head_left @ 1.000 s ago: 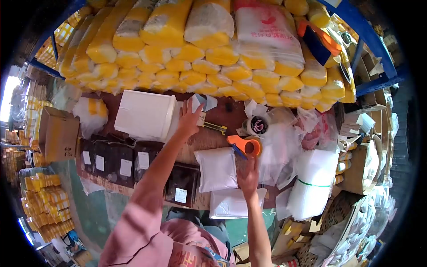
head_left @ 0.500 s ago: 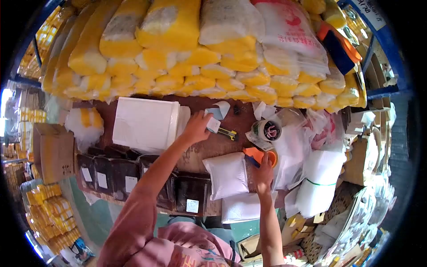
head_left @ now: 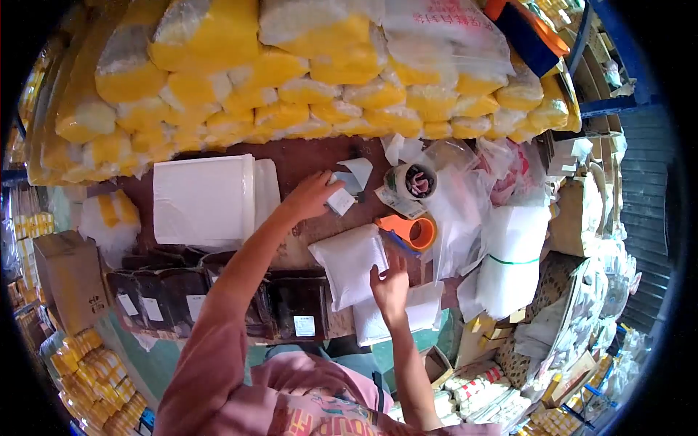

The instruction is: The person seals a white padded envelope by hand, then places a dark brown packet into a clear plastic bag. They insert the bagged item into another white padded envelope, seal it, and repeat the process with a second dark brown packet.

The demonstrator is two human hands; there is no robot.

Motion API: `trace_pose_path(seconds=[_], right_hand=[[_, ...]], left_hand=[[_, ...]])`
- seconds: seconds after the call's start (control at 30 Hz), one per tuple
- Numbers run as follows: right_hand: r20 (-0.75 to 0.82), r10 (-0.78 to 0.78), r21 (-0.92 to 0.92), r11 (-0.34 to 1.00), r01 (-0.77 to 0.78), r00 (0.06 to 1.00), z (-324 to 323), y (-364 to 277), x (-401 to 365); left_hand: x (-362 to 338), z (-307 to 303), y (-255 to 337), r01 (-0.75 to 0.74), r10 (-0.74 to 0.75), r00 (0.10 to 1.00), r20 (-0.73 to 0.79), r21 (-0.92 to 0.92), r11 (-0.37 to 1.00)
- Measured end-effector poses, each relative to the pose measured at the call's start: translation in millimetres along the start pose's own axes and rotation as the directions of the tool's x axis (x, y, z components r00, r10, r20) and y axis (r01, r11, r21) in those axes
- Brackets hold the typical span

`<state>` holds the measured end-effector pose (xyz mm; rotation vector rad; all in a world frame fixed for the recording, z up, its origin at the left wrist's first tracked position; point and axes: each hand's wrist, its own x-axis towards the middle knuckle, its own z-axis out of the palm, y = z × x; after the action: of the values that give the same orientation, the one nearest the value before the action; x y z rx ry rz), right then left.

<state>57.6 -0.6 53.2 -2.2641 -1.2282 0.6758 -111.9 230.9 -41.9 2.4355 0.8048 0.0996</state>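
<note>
My left hand [head_left: 314,195] is over the brown table beside a small white label piece [head_left: 341,201]; its fingers touch a grey-blue sheet, and whether they pinch it is unclear. A curled white paper [head_left: 358,171] lies just beyond. My right hand [head_left: 390,282] has thumb and fingers apart and holds nothing, at the right edge of a white padded packet [head_left: 352,266]. Above that hand lies an orange tape dispenser [head_left: 413,232] with a blue part. A second white packet [head_left: 418,309] is partly hidden under my right wrist.
Yellow-and-white bundles [head_left: 283,90] are stacked along the back. White sheets [head_left: 202,200] lie left, above dark labelled packages [head_left: 297,306]. Rightward are a round container [head_left: 419,182], clear plastic bags and a white roll [head_left: 513,254] with a green tie. A cardboard box [head_left: 70,276] stands far left.
My right hand has let go of the orange tape dispenser and moved down, its fingers opening. The yellow-and-black cutter near my left hand is no longer visible. The whole view has shifted.
</note>
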Motion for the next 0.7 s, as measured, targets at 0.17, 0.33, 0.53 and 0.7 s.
trace_pose_path(seconds=[0.17,0.33,0.53,0.7], right_hand=[[0.122,0.09,-0.034,0.996,-0.086,0.988,-11.0,21.3,-19.4],[-0.021,-0.074,0.026,0.997,0.074,0.997,-23.0,43.8,-40.6],[0.073,0.151,-0.112,0.983,-0.142,0.986,-36.6,90.5,-82.1],[0.178,0.282,0.052,0.954,-0.295,0.943,-49.5,96.6,-102.0]], left_hand=[[6.9,-1.0,1.9,-0.019,0.017,0.999,0.037,0.068,0.997],[-0.2,-25.1,17.3,0.182,-0.199,0.98,0.013,-0.474,0.861],[-32.7,-118.5,138.4,0.174,-0.235,0.972,-0.012,-0.633,0.754],[61.6,-55.4,274.7,-0.441,0.32,0.894,-0.312,-0.5,0.745]])
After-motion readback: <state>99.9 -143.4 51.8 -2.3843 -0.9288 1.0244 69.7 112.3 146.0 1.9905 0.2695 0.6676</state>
